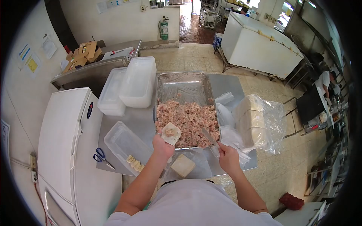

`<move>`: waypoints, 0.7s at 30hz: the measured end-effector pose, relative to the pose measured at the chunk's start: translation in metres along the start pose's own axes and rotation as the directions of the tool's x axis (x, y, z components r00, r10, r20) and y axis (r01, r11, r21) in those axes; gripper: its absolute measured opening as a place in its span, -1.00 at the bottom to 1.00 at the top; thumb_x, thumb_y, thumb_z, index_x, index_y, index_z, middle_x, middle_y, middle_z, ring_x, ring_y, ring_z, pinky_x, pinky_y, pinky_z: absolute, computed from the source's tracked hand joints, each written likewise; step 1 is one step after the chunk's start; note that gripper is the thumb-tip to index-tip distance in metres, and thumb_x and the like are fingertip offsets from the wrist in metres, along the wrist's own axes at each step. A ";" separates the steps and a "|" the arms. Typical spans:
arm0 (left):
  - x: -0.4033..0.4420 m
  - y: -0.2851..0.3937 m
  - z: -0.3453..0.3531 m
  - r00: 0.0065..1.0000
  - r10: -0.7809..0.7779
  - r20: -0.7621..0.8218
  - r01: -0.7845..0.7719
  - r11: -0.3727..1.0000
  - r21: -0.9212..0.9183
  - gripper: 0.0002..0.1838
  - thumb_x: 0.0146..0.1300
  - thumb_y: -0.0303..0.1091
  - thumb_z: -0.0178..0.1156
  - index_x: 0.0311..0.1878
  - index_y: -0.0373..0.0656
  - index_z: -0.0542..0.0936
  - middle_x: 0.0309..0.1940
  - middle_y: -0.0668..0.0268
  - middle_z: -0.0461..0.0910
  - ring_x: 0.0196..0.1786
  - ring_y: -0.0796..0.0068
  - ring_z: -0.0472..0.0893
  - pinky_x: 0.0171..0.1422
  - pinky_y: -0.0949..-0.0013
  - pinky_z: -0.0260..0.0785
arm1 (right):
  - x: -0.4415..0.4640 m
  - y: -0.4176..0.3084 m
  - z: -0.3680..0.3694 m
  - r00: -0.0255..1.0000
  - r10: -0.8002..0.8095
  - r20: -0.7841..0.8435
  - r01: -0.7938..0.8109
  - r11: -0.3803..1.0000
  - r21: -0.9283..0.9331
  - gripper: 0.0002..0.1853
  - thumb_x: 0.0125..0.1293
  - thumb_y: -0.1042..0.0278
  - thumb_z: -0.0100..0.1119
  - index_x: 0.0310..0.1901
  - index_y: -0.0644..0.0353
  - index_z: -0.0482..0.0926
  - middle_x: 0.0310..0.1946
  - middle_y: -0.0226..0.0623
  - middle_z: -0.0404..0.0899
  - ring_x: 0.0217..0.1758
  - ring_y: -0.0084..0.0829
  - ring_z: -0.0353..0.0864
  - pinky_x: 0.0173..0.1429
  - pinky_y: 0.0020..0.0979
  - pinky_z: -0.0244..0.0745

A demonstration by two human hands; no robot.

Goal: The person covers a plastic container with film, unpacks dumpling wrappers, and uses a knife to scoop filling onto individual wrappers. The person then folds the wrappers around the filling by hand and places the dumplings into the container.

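Note:
On my left hand (164, 147) rests a square dough wrapper (174, 136) with a small dab of ground meat on it; the thumb overlaps its edge. My right hand (228, 157) grips a flat metal spreader (210, 137), its blade at the near right part of the meat filling (188, 118). That filling lies in the near half of a deep metal tray (183, 77). Close to my body a stack of square wrappers (183, 165) sits on a plastic sheet. Several folded dumplings (134, 163) lie in a clear plastic container (124, 141) to the left.
Blue-handled scissors (100, 155) lie at the table's left edge. White plastic bins (138, 81) stand behind them. Wrapped blocks of wrappers (250, 120) and plastic bags sit at right. A white refrigerator (60, 139) is left; another person (325, 81) is at far right.

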State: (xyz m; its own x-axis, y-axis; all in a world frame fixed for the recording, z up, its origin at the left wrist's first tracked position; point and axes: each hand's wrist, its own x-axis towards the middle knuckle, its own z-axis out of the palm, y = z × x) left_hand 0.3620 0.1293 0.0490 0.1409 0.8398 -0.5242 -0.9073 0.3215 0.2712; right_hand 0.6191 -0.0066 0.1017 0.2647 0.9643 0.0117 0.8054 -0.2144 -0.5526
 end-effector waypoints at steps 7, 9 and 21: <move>0.002 -0.014 -0.002 0.992 -0.128 0.021 0.127 0.990 0.054 -0.42 0.71 0.00 -0.31 0.32 -0.33 0.47 0.26 -0.03 0.59 0.31 -0.07 0.59 0.50 -0.14 0.39 | -0.007 -0.051 0.009 0.950 -0.278 -0.141 0.285 0.958 0.027 -0.65 0.35 0.45 0.29 0.13 -0.12 0.79 -0.34 -0.19 0.57 -0.33 -0.12 0.63 -0.27 -0.12 0.52; -0.004 -0.015 0.006 0.984 -0.174 0.025 0.172 0.983 0.070 -0.40 0.71 0.03 -0.31 0.29 -0.32 0.49 0.22 -0.03 0.61 0.27 -0.06 0.61 0.47 -0.14 0.41 | -0.006 -0.058 0.021 0.926 -0.350 -0.143 0.351 0.936 -0.013 -0.63 0.32 0.46 0.32 0.12 -0.15 0.79 -0.35 -0.24 0.55 -0.34 -0.17 0.63 -0.30 -0.14 0.51; -0.018 -0.005 0.014 0.995 -0.095 -0.014 0.096 0.985 0.145 -0.39 0.71 0.06 -0.27 0.23 -0.35 0.49 0.12 -0.02 0.62 0.19 -0.04 0.63 0.43 -0.08 0.45 | -0.009 -0.061 0.031 0.908 -0.417 -0.044 0.411 0.906 -0.096 -0.57 0.23 0.44 0.38 0.14 -0.14 0.76 -0.27 -0.27 0.52 -0.28 -0.21 0.65 -0.30 -0.19 0.57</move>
State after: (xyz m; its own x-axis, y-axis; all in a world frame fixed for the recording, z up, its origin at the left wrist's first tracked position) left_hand 0.3698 0.1184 0.0682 0.2212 0.7992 -0.5589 -0.8222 0.4611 0.3339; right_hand 0.5511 0.0024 0.1096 -0.0721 0.9581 0.2772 0.8897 0.1873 -0.4163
